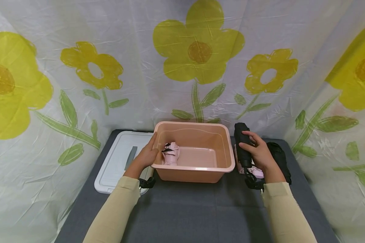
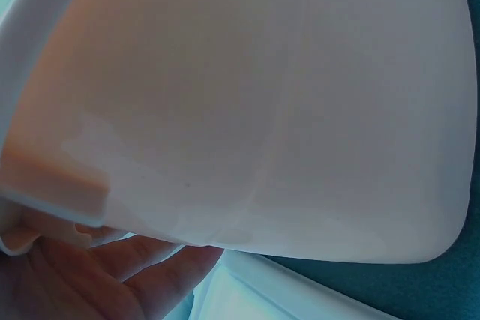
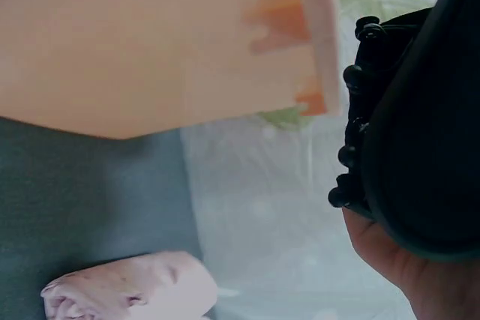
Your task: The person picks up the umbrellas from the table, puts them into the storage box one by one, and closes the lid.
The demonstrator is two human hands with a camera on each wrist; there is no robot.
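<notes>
A peach plastic storage bin (image 1: pixel 188 173) stands on the table, its opening facing up. My left hand (image 1: pixel 147 153) grips the bin's left rim, and in the left wrist view its fingers (image 2: pixel 176 279) lie against the outer wall. Inside the bin, at its left end, lies a pink folded umbrella (image 1: pixel 171 155). To the right of the bin, my right hand (image 1: pixel 259 152) holds a black folded umbrella (image 1: pixel 242 141) above the table. Its rib tips (image 3: pixel 349 155) show close up in the right wrist view. Beneath that hand lies another pink folded umbrella (image 3: pixel 135 290).
A white lid (image 1: pixel 112 168) with a grey handle lies left of the bin. Another black item (image 1: pixel 280 158), partly hidden by the right hand, lies at the table's right side. A flowered curtain (image 1: pixel 140 67) encloses the dark grey table (image 1: pixel 194 212).
</notes>
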